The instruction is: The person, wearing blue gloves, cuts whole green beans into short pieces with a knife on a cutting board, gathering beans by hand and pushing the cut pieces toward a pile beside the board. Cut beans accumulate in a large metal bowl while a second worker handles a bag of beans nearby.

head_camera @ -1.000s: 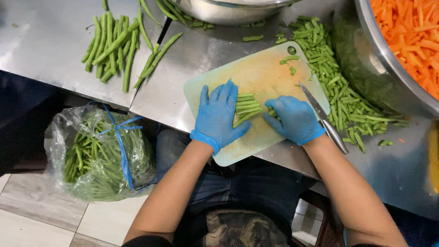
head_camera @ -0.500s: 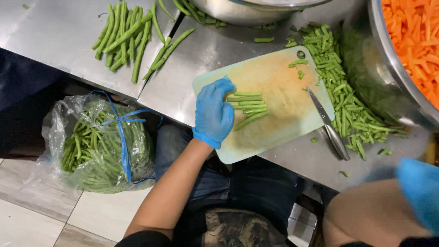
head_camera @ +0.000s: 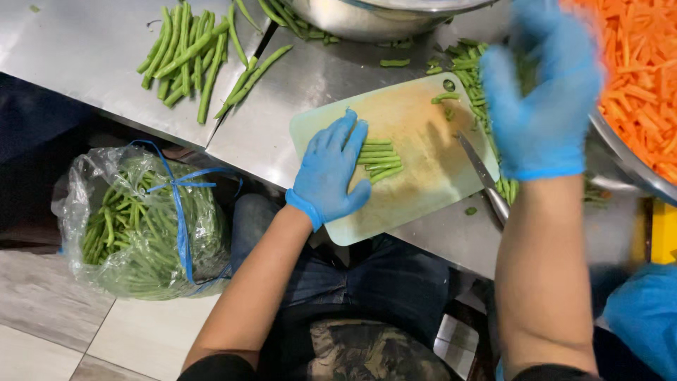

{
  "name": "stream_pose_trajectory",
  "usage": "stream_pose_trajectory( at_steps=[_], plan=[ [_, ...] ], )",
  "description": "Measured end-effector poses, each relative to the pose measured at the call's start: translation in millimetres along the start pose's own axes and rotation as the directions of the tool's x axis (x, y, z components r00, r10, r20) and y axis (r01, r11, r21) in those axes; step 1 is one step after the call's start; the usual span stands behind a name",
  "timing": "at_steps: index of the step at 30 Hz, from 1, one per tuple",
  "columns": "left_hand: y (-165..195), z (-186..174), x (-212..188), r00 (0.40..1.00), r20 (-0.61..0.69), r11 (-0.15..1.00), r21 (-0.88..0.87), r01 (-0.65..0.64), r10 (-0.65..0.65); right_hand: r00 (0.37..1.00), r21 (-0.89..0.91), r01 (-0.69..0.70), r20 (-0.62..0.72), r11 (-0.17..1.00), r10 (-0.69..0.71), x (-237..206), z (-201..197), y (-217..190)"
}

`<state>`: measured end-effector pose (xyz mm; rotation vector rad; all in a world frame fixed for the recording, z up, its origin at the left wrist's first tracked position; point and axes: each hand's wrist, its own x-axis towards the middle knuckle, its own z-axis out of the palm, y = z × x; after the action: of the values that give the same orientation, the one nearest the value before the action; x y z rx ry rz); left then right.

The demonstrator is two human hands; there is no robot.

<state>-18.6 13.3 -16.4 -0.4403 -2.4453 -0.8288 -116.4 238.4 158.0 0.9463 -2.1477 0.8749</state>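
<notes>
The left hand (head_camera: 330,171) lies flat on the board (head_camera: 416,212), fingers spread wide and pressing on the left ends of a small bundle of beans (head_camera: 379,159), which sits near the board's middle. The right hand (head_camera: 541,92) is lifted clear above the board's right edge, blurred, fingers loosely open and holding nothing. The knife (head_camera: 478,164) lies untouched on the board's right edge, blade pointing in toward the bundle. Just right of the board is a heap of cut pieces (head_camera: 474,74); farther right, a bowl of carrot sticks (head_camera: 638,77). Left of the board, well apart, whole beans (head_camera: 189,55) lie on the steel table (head_camera: 77,49), and below the board's left side a clear bag (head_camera: 144,219) of more beans rests on the floor. To do this step well, I judge the bundle should first be squared up: the bean ends look uneven, so nudging them flush against the left palm would give even pieces. The flat, spread left fingers are a poor guard; curling the fingertips back, knuckles forward, would keep them off the blade. The knife is best picked up by its handle, which is mostly hidden under the right forearm, so reach with care rather than by feel. The gloves may be slippery on wet beans, so press firmly and keep the bundle small.
</notes>
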Motion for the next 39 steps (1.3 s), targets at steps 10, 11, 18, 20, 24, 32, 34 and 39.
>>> stream_pose_trajectory(
  at_steps=[10,11,18,20,24,32,34,39],
  plan=[
    [16,4,-10,0.979,0.148,0.976,0.188,0.11,-0.138,0.914,0.031,-0.134,0.389,0.99,0.112,-146,60,24],
    [14,5,-8,0.987,0.118,0.975,0.208,0.081,-0.107,0.93,0.02,-0.113,0.355,0.993,0.099,-143,61,19],
    [3,11,9,0.988,0.154,0.957,0.29,-0.019,-0.028,0.921,-0.023,-0.132,0.366,0.991,0.131,-155,79,26],
    [-1,12,14,0.959,0.268,0.963,0.27,0.02,-0.096,0.921,-0.013,-0.166,0.355,0.986,0.16,-158,81,27],
    [-4,14,18,0.962,0.266,0.951,0.31,-0.017,-0.07,0.927,0.004,-0.157,0.347,0.988,0.146,-154,79,16],
    [1,21,18,0.97,0.231,0.933,0.359,-0.008,-0.081,0.948,-0.054,-0.021,0.316,0.998,0.037,-147,78,9],
    [-1,19,16,0.971,0.224,0.944,0.331,0.005,-0.084,0.942,-0.044,0.008,0.335,0.999,0.007,-147,79,11],
    [-5,15,13,0.981,0.169,0.988,0.132,0.076,-0.098,0.923,-0.048,-0.012,0.384,0.999,0.029,-141,78,16]
  ],
)
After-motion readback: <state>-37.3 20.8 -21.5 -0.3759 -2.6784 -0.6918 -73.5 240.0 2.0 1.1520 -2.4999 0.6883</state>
